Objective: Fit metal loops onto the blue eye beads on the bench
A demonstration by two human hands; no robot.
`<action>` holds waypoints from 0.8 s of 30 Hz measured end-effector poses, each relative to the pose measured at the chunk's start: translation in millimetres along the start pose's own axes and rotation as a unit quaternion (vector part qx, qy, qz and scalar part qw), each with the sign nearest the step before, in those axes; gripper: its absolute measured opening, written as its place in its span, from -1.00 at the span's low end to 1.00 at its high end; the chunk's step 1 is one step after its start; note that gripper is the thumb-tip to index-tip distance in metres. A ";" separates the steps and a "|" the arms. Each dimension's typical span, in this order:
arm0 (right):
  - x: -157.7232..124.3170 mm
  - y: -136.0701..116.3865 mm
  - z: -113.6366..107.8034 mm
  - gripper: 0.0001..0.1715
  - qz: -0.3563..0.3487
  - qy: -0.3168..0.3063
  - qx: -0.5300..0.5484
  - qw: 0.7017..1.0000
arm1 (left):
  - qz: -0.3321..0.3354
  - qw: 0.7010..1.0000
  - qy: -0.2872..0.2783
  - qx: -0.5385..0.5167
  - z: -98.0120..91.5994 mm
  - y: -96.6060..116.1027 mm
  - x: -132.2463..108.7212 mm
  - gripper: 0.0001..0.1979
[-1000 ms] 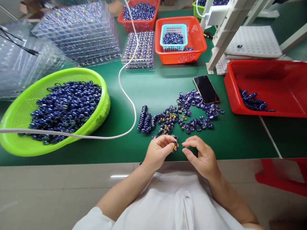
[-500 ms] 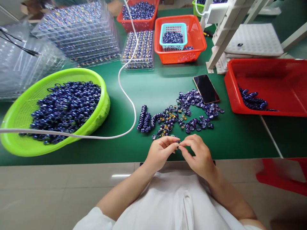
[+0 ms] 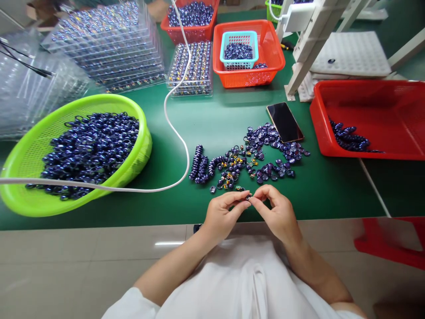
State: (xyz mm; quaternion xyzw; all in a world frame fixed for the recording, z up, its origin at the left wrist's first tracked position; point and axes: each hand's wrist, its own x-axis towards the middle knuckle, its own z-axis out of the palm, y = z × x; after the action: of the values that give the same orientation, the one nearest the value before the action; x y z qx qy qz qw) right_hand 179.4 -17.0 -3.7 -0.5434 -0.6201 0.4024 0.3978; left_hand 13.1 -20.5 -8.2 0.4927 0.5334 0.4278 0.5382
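Note:
My left hand [image 3: 222, 215] and my right hand [image 3: 277, 212] meet at the near edge of the green table [image 3: 212, 115]. Both pinch one small dark blue glossy piece [image 3: 248, 196] between their fingertips. Just beyond the hands lies a loose pile of the same blue pieces [image 3: 252, 155], some with yellow bits. Short stacked rows of blue pieces [image 3: 198, 165] lie at the pile's left end.
A lime green basket [image 3: 20, 177] full of blue pieces sits at left, a white cable [image 3: 175, 128] looping past it. A phone [image 3: 284, 122] lies beyond the pile. A red bin [image 3: 372, 95] stands at right; orange baskets [image 3: 272, 53] and clear trays [image 3: 109, 44] stand behind.
A second ago the hands were apart, the blue piece in the left fingers alone. The right hand has come over and now pinches the piece too.

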 end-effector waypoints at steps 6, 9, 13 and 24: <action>-0.9 -0.4 0.8 -0.90 0.029 -0.038 0.016 0.999 | -0.073 0.995 -0.010 -0.074 -1.9 6.2 1.5 -0.84; -1.6 2.4 -0.7 -0.93 -0.008 -0.059 0.018 0.998 | -0.116 0.983 -0.033 -0.135 -6.9 6.9 5.4 -0.86; -2.2 9.5 -7.7 -0.75 -0.139 -0.085 0.011 0.987 | -0.137 0.971 -0.041 -0.192 -12.6 1.9 10.8 -0.88; 1.4 10.1 -12.9 -0.71 -0.368 -0.076 -0.225 0.899 | -0.209 0.947 -0.059 -0.238 -10.6 3.5 13.4 -0.79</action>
State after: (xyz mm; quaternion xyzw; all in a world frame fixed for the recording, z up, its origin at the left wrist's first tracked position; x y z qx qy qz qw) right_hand 194.9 -13.9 -8.4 -0.3193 -0.8781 0.1169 0.3366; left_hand 3.7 -6.0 -6.2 0.2522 0.4744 0.3898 0.7479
